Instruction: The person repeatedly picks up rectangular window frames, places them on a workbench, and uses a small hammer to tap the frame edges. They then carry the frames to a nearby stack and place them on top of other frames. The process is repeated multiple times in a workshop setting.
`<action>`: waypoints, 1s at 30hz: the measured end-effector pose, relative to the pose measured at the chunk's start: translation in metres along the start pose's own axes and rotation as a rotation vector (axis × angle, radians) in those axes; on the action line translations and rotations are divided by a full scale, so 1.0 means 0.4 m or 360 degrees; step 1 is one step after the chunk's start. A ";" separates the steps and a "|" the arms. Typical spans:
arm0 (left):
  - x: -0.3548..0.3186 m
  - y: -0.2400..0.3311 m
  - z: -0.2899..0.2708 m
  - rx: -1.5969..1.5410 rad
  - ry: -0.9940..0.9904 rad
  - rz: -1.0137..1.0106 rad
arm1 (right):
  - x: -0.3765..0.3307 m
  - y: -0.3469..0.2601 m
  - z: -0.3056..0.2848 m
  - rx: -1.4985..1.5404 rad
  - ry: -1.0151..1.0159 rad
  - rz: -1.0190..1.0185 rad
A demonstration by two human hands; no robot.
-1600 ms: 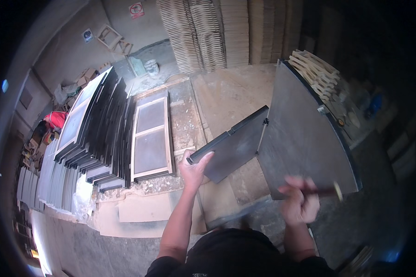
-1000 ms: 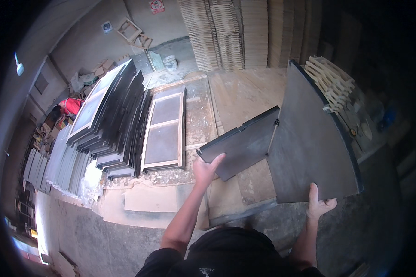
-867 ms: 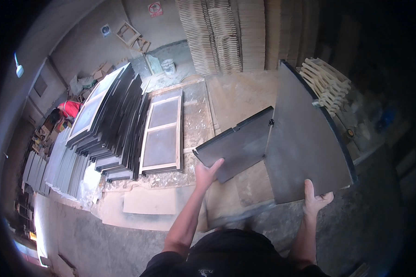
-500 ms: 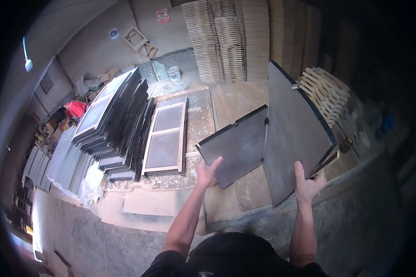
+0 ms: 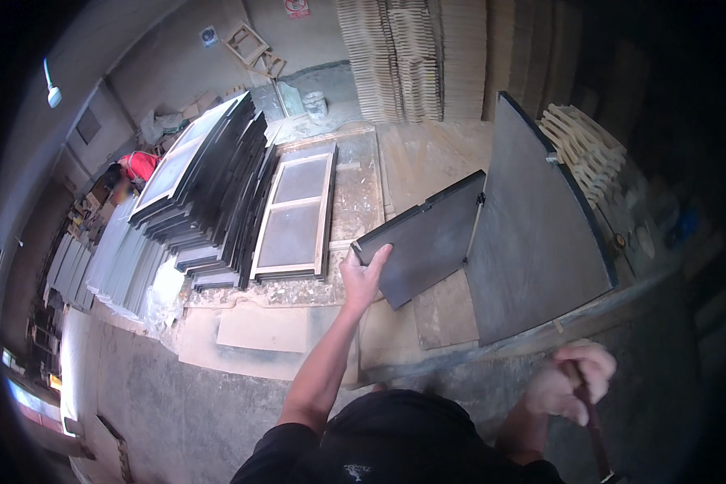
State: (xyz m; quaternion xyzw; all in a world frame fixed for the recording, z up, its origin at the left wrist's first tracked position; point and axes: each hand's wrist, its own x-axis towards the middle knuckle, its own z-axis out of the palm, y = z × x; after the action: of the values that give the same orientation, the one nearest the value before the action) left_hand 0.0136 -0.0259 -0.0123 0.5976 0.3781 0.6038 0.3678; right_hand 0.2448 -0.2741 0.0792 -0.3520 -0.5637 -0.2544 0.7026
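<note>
My left hand [image 5: 365,277] is pressed flat on the smaller dark panel's [image 5: 423,248] corner, lying on the workbench [image 5: 427,153]. Right hand [image 5: 571,387] fisted round a dark tool handle [image 5: 595,423] below the hinged upright panel [image 5: 532,234]. Advice: keep that corner pinned so nothing swings.

You have two dark grey panels in front of you: one smaller panel [image 5: 427,238] lying on the worktop [image 5: 427,153] and one larger panel [image 5: 532,234] standing beside it, the two meeting at one edge. You have two hands in view, your left hand [image 5: 363,278] and your right hand [image 5: 569,387], and one dark, stick-like tool [image 5: 595,431]. One pale wooden frame [image 5: 294,214] with two grey panes lies flat to the left. One leaning stack of dark sheets [image 5: 210,181] sits next to it; the sheets are too many and too close to count. One white bucket [image 5: 318,105] stands further back.
</note>
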 end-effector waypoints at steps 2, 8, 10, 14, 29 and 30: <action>0.003 -0.012 0.000 0.0062 -0.0026 0.0027 | -0.015 -0.032 0.035 0.0124 -0.0670 0.0297; 0.010 -0.040 -0.005 0.0227 -0.0024 0.0058 | -0.058 -0.044 0.316 0.0127 -0.1695 0.1381; 0.012 -0.034 -0.014 0.0348 -0.0078 -0.0011 | -0.060 -0.036 0.362 0.0092 -0.1604 0.1222; 0.008 -0.046 -0.007 0.0287 0.0020 -0.0063 | -0.087 -0.010 0.423 0.0084 -0.1546 0.0944; 0.020 -0.088 -0.024 0.0359 -0.0057 0.0129 | -0.082 -0.019 0.507 -0.0139 -0.1835 0.0829; 0.023 -0.082 -0.024 0.0355 -0.0052 0.0152 | -0.079 -0.014 0.516 -0.0129 -0.1817 0.0821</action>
State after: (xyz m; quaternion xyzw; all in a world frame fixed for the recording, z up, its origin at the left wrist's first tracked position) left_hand 0.0036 -0.0032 -0.0375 0.6619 0.4081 0.5651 0.2759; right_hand 0.1067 -0.1177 0.0736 -0.5834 -0.7370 0.1303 0.3155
